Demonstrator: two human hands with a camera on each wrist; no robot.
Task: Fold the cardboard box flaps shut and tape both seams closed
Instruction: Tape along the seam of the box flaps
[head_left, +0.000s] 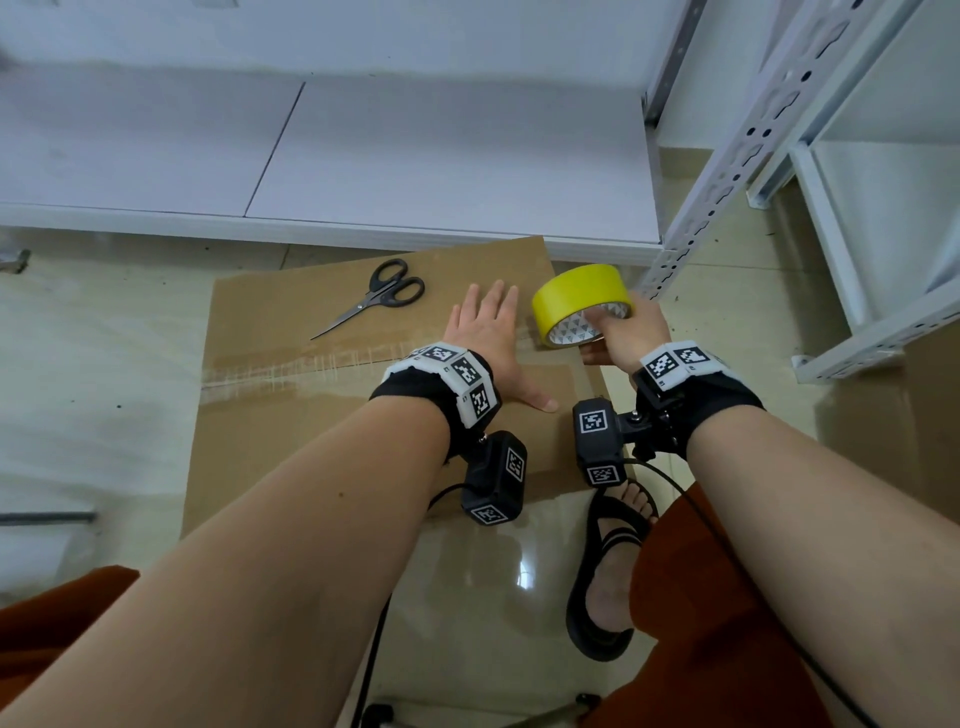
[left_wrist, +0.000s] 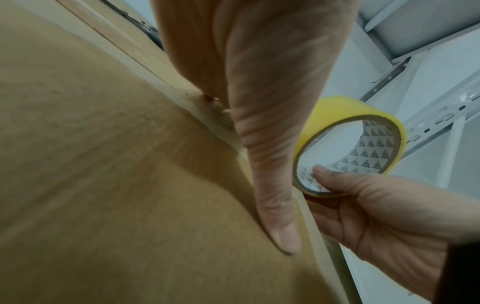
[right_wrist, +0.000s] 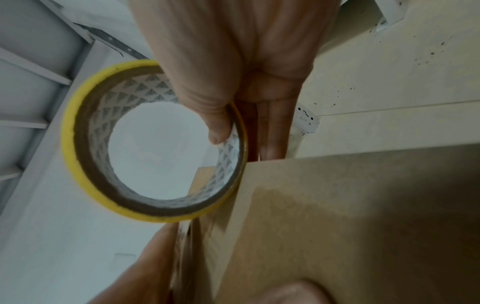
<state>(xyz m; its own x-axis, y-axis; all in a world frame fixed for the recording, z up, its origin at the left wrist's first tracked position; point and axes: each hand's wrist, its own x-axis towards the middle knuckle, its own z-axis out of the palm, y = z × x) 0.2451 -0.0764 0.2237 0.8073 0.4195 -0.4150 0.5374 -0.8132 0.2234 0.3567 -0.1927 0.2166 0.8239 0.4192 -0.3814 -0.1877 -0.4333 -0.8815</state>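
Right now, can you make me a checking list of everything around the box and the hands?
Surface: shiny tiled floor; the cardboard box sits on it.
Job's things: box flaps folded shut, clear tape along the middle seam; yellow tape roll at the seam's right end.
Clutter: black scissors lying on the box.
Grippers: left hand flat on the box, fingers straight; right hand holds the tape roll, thumb inside its core.
Cables: black cable from the right wrist camera, another from the left.
Surroundings: white metal shelving behind and to the right; a sandalled foot.
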